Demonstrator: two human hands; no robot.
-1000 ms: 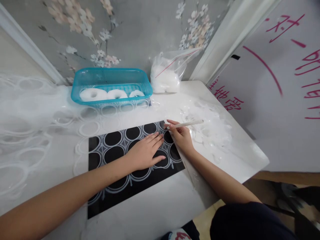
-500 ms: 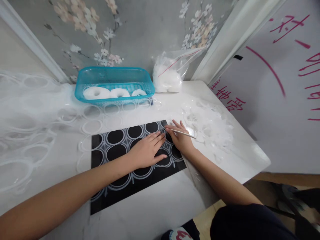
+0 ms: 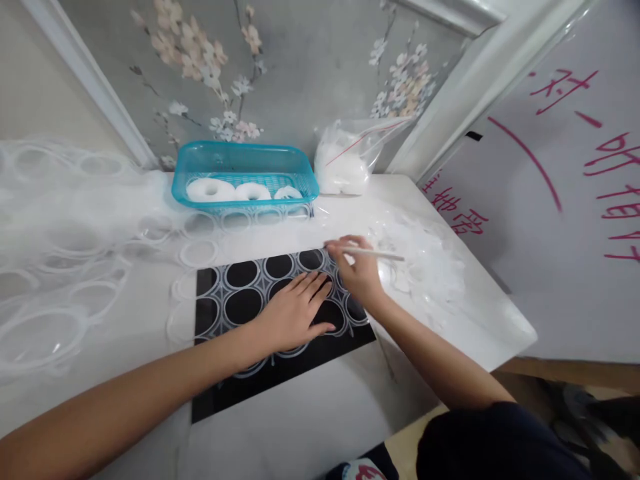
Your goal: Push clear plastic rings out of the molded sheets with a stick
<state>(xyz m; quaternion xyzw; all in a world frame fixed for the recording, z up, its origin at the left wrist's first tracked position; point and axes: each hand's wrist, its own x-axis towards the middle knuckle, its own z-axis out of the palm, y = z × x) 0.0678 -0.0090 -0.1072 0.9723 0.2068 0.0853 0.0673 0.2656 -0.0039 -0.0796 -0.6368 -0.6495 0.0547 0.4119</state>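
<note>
Flat on the table lies a black sheet (image 3: 295,365) covered with rows of whitish rings. My left hand (image 3: 293,312) rests palm down on its middle, fingers spread and holding nothing. A thin pale stick (image 3: 377,254), like a slim pen or tweezers, is pinched in my right hand (image 3: 359,270). That hand is at the sheet's upper right corner, and the tool points out to the right. My fingers hide the tool's other end. Translucent ring-patterned film (image 3: 197,253) spreads beyond the sheet's upper left edge.
A blue plastic basket (image 3: 245,149) with white rings inside stands at the back. Beside it is a zip bag (image 3: 345,163) of white material. Crumpled clear film (image 3: 430,260) lies at right, more ringed film (image 3: 65,233) at left. A whiteboard (image 3: 540,280) borders the right.
My right hand has moved slightly up to the sheet's corner, its fingers now more curled round the stick. My left hand stays on the sheet. The camera view has shifted a little.
</note>
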